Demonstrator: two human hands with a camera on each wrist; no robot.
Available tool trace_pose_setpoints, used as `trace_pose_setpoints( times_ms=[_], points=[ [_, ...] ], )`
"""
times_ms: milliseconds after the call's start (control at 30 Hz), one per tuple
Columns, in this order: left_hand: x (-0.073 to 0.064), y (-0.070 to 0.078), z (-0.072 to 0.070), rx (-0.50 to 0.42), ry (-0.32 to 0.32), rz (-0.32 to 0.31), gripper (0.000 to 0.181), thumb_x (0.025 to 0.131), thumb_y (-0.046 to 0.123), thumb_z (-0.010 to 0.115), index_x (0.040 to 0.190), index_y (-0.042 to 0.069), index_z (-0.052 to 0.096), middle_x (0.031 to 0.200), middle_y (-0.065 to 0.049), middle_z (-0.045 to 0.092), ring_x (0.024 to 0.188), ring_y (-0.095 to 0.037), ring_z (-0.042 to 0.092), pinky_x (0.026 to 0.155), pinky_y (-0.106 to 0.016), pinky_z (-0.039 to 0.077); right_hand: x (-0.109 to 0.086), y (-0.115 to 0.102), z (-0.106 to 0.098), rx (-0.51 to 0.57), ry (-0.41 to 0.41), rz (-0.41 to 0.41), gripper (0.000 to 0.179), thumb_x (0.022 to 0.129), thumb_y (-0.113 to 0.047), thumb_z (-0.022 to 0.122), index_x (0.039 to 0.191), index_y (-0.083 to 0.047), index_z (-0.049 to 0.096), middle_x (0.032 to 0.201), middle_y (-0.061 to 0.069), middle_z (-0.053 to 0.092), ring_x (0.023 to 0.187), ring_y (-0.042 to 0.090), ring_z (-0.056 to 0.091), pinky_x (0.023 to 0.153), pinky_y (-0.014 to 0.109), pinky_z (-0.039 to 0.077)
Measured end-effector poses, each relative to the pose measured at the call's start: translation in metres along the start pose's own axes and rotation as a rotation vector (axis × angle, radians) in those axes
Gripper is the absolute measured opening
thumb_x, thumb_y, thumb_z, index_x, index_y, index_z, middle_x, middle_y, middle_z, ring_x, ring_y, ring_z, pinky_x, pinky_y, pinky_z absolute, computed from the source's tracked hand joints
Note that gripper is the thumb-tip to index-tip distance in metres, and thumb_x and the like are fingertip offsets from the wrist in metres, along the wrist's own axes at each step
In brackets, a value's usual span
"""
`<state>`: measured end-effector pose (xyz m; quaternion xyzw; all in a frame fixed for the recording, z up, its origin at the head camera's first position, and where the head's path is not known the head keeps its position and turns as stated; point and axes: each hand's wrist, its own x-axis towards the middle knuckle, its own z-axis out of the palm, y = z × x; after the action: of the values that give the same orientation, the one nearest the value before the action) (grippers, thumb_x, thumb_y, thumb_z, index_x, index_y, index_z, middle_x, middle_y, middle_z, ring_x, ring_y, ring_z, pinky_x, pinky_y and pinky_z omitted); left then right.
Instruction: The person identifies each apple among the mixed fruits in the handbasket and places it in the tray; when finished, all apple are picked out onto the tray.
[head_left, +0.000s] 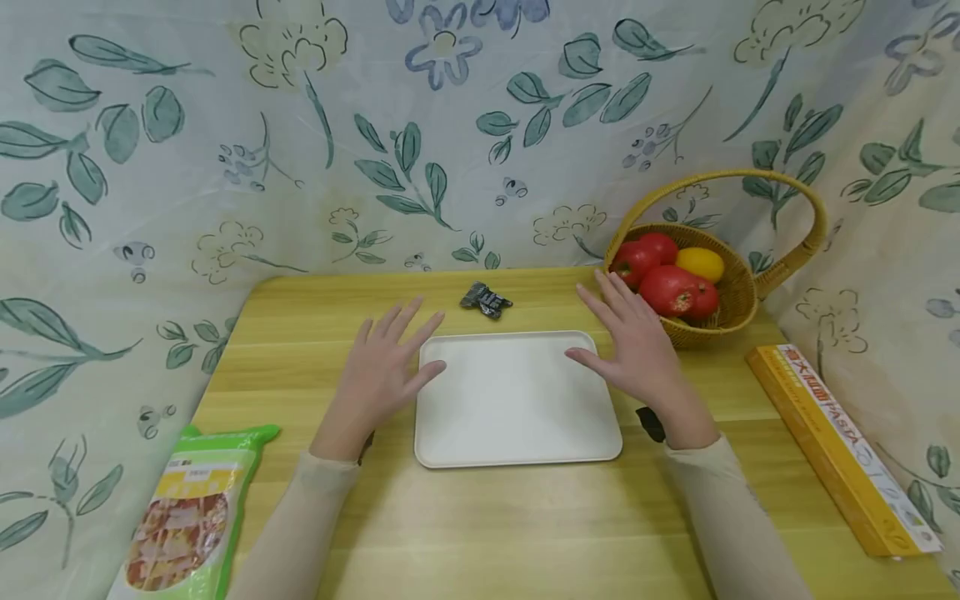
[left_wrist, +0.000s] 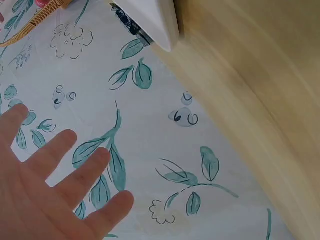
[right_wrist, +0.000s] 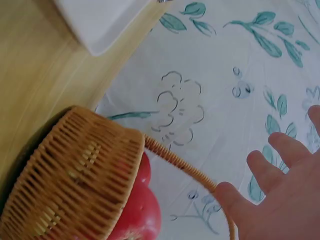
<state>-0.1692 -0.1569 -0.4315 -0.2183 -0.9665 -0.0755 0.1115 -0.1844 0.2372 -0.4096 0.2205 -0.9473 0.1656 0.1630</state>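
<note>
Both hands are held over a white rectangular tray lying on the wooden table. My left hand, at the tray's left edge, has its fingers spread and holds nothing. The left wrist view shows those spread fingers in front of the floral cloth. Over the tray's right edge my right hand is spread too, with nothing in it. Its fingertips overlap the wicker basket in the head view; I cannot tell whether they touch. A small black wrapped packet lies behind the tray.
Red tomato-like fruits and a yellow fruit fill the handled basket at the back right. A long yellow pasta box lies along the right edge. At the front left lies a green-and-white food bag. Floral cloth hangs behind.
</note>
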Motion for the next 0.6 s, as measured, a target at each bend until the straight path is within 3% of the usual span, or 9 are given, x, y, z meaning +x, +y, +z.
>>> trace_pose_setpoints(
  times_ms=[133, 300, 467, 600],
  points=[
    [-0.006, 0.0, 0.004, -0.093, -0.013, -0.076, 0.069, 0.106, 0.065, 0.047, 0.167, 0.04, 0.028, 0.171, -0.011, 0.037, 0.148, -0.044, 0.048, 0.114, -0.069, 0.045, 0.0, 0.013, -0.009, 0.085, 0.051, 0.056, 0.098, 0.086, -0.041, 0.086, 0.167, -0.027, 0.033, 0.178, 0.006, 0.023, 0.166, 0.036, 0.021, 0.127, 0.069, 0.027],
    [-0.011, -0.001, 0.011, -0.207, -0.019, -0.181, 0.068, 0.106, 0.063, 0.048, 0.167, 0.04, 0.029, 0.152, -0.014, 0.058, 0.129, -0.04, 0.064, 0.098, -0.061, 0.057, -0.001, 0.03, -0.02, 0.184, 0.1, 0.151, 0.098, 0.087, -0.033, 0.088, 0.167, -0.028, 0.032, 0.179, 0.0, 0.022, 0.166, 0.032, 0.02, 0.125, 0.072, 0.027],
    [-0.014, -0.004, 0.018, -0.297, -0.049, -0.265, 0.067, 0.105, 0.063, 0.049, 0.166, 0.04, 0.033, 0.136, -0.009, 0.068, 0.113, -0.031, 0.071, 0.083, -0.053, 0.06, 0.001, 0.043, -0.03, 0.227, 0.156, 0.215, 0.097, 0.088, -0.03, 0.087, 0.168, -0.029, 0.031, 0.179, 0.002, 0.022, 0.165, 0.036, 0.022, 0.126, 0.072, 0.025],
    [-0.015, -0.005, 0.024, -0.404, -0.073, -0.303, 0.065, 0.105, 0.057, 0.056, 0.164, 0.037, 0.037, 0.125, -0.005, 0.074, 0.102, -0.025, 0.074, 0.081, -0.046, 0.06, 0.002, 0.052, -0.036, 0.269, 0.195, 0.279, 0.096, 0.09, -0.031, 0.086, 0.168, -0.027, 0.03, 0.179, 0.002, 0.023, 0.163, 0.039, 0.026, 0.126, 0.074, 0.025]
  ],
)
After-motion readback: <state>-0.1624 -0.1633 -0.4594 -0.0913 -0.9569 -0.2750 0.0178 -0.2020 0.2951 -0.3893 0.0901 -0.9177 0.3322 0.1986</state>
